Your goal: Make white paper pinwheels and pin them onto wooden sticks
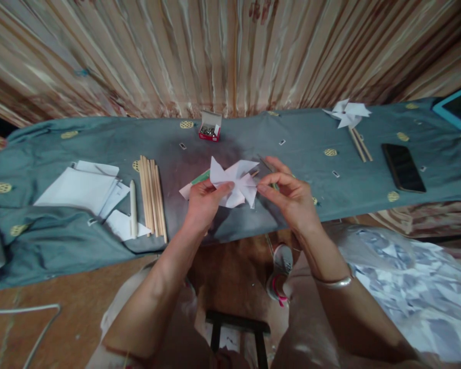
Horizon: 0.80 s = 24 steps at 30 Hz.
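My left hand (pixel 204 202) pinches a white folded paper pinwheel (pixel 235 182) held just above the teal cloth-covered table (pixel 292 169). My right hand (pixel 288 193) closes its fingertips at the pinwheel's right side, gripping a thin stick whose end shows near the paper. A green-edged item lies under the pinwheel's left edge. Straight behind my hands sits a small red box of pins (pixel 210 127), with its lid up.
A bundle of wooden sticks (pixel 152 197), a white pen-like stick (pixel 132 207) and white paper sheets (pixel 82 189) lie to the left. A finished white pinwheel on sticks (pixel 348 115), a black phone (pixel 403 167) and a blue-cased tablet (pixel 459 107) are at right. A curtain hangs behind.
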Available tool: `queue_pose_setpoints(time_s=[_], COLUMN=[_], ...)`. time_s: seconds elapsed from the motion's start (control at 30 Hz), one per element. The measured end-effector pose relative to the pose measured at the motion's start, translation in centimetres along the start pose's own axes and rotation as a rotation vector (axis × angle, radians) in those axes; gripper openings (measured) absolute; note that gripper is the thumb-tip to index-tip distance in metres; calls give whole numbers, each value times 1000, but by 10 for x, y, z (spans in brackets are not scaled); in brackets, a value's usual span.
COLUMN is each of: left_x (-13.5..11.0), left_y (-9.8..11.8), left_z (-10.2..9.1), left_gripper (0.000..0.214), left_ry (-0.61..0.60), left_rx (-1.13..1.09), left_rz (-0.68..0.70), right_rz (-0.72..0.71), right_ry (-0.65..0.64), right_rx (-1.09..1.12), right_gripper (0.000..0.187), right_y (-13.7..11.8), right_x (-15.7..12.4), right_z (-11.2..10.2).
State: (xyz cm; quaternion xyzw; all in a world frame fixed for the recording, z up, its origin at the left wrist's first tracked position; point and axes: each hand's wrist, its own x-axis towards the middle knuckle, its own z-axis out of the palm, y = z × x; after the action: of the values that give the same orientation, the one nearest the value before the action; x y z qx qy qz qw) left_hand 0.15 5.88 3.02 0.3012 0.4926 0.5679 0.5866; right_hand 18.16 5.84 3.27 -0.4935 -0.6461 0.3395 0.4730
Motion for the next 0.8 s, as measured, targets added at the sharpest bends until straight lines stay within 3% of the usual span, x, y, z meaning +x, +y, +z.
queue_pose_setpoints(time_s=[0.1, 0.27, 0.4, 0.53, 0.7, 0.8], left_x=[2, -1, -4, -5, -4, -3], left_y=[2, 2, 3, 2, -3, -5], left_z=[-4, -3, 0, 2, 2, 2], left_gripper=[20, 23, 25, 27, 26, 23], left_ry=[49, 73, 50, 7, 8, -15], left_rx=[-26, -77, -129, -154, -142, -118], left_rz=[-14, -50, -66, -64, -55, -46], right_rz=[-28, -140, -203, -229, -247, -290], right_ry=[53, 16, 28, -63, 62, 8], right_rx=[-225, -490, -446, -371, -372, -401], right_gripper=[3, 8, 19, 24, 39, 31], right_y=[15, 25, 3, -21, -31, -32], right_x=[-1, -10, -15, -19, -22, -23], right_z=[-5, -1, -2, -2, -1, -2])
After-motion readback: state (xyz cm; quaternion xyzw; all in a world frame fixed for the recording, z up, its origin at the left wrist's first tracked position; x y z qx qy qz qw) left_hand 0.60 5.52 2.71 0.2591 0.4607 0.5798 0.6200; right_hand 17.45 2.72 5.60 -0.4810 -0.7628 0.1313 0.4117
